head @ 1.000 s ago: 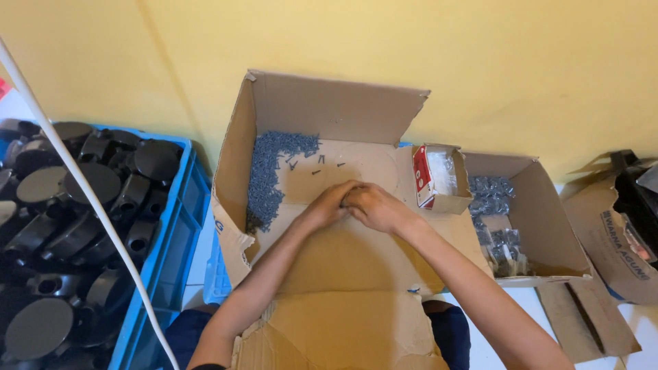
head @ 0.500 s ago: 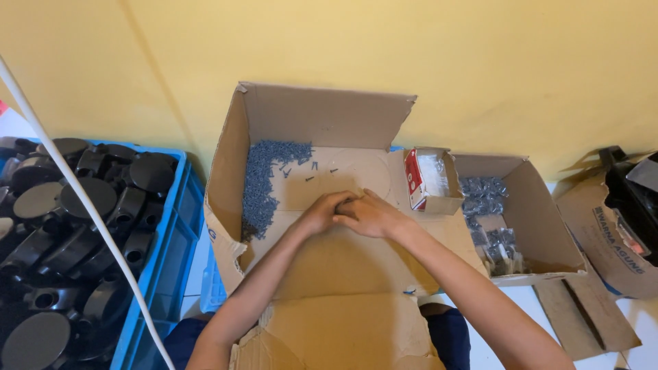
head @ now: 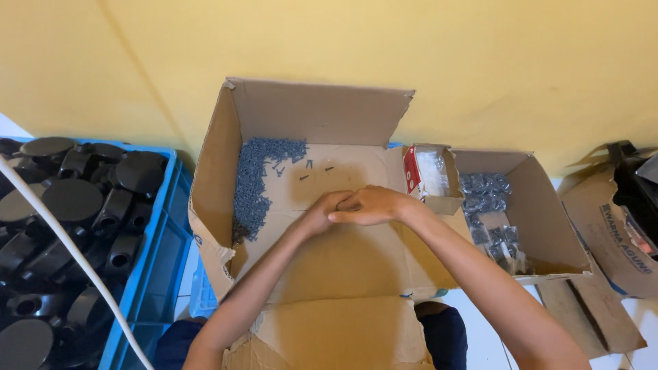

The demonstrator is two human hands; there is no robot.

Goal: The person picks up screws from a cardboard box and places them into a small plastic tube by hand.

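Both hands meet over the middle of the open cardboard box [head: 343, 116]. The left hand [head: 322, 214] is curled, and the right hand [head: 373, 205] lies on top of it with its fingers pressed together. I cannot tell what they hold. A big pile of small grey screws [head: 257, 181] lies in the far left corner, so lots are still loose. On the right, a second box [head: 548, 226] already holds little filled bags [head: 490, 212].
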